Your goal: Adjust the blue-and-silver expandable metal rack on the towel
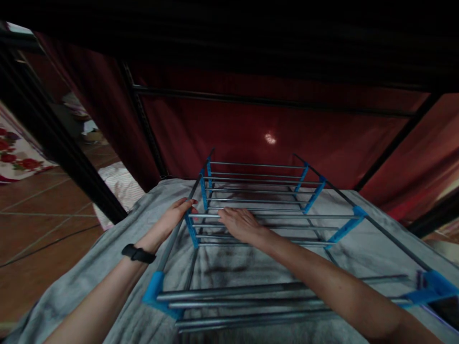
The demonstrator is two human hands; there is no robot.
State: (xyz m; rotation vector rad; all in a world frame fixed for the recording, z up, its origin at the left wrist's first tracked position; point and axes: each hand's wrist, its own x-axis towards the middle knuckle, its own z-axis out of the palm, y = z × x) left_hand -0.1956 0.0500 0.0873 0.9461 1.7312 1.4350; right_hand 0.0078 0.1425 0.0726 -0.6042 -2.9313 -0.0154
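Note:
A shoe rack (pixel 287 216) of grey metal tubes with blue plastic joints lies across a grey blanket. My left hand (pixel 179 210), with a black band on the wrist, grips the left side pole (pixel 171 246) just at a blue joint (pixel 191 231). Its fingertips curl round the far side of that joint. My right hand (pixel 239 223) is closed over a crossbar a little to the right, with its fingers bent over the tube and partly hidden. Nearer to me, several tubes run between a blue corner piece (pixel 155 289) and another blue corner piece (pixel 435 286); my right forearm crosses above them.
The grey blanket (pixel 86 282) covers the surface beneath the rack. A dark metal frame (pixel 143 124) with red curtains (pixel 229 129) stands behind and around it. At the left are a tiled floor (pixel 39 205), a cable (pixel 53 244) and a striped cloth (pixel 120 188).

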